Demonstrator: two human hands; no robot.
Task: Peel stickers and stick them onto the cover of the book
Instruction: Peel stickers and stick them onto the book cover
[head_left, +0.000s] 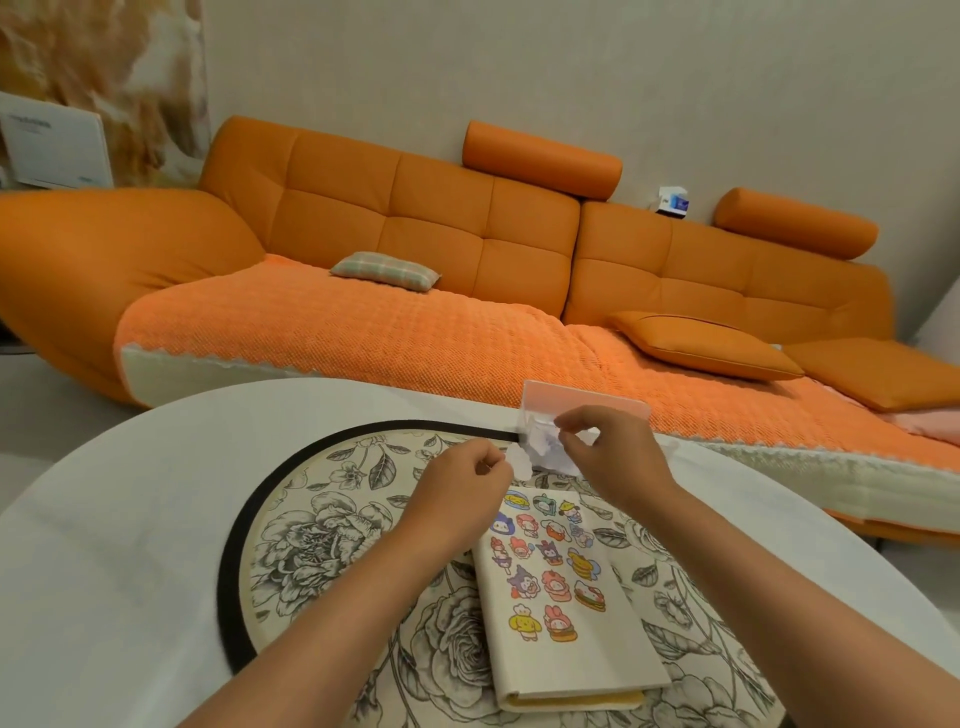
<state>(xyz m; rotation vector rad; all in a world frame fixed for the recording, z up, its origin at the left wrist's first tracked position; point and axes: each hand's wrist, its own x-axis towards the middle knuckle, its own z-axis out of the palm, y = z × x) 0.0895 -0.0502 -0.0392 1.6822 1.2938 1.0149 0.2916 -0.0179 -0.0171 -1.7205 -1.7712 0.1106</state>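
Both hands were up over the table! The left hand had its grip pinched on one small white sticker, thumb and forefinger together. The right hand had its grip clamped on one crumpled sticker sheet, just beside the left grip and touching that sticker. One pink-topped packet showed just beyond the right grip. Below both grips, nearer the person, lay one cream book, closed, on one floral mat, its cover carrying sixteen cartoon stickers by my count. Far beyond the grips sat one orange sofa with two loose cushions, one plaid, one orange.
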